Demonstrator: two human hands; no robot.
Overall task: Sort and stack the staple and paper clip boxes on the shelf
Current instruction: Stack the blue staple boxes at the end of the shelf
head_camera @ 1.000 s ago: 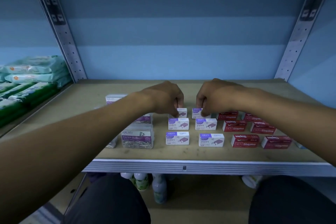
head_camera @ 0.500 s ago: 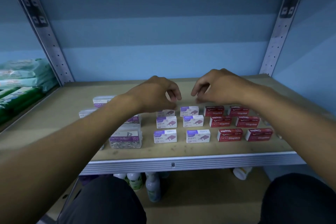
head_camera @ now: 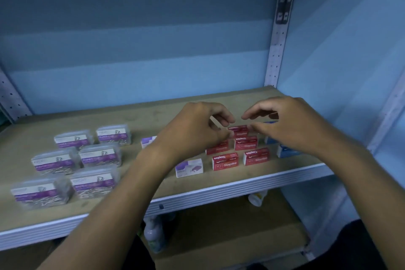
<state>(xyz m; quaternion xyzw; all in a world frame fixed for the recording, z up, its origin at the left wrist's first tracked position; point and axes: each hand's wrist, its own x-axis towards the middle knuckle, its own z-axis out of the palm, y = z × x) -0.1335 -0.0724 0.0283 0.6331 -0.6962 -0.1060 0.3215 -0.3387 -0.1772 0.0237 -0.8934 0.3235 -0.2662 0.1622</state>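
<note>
Six clear paper clip boxes [head_camera: 94, 153], five visible red staple boxes [head_camera: 225, 161]; both hands' fingers [head_camera: 223, 116] apart, empty.

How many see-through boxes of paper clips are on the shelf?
6, in two columns at the shelf's left end: back pair and, middle pair and, front pair and. No others show, though the arms could hide some.

Both forearms are bare, no sleeves, rings or watch visible; dark trousers cover the knees.
</note>
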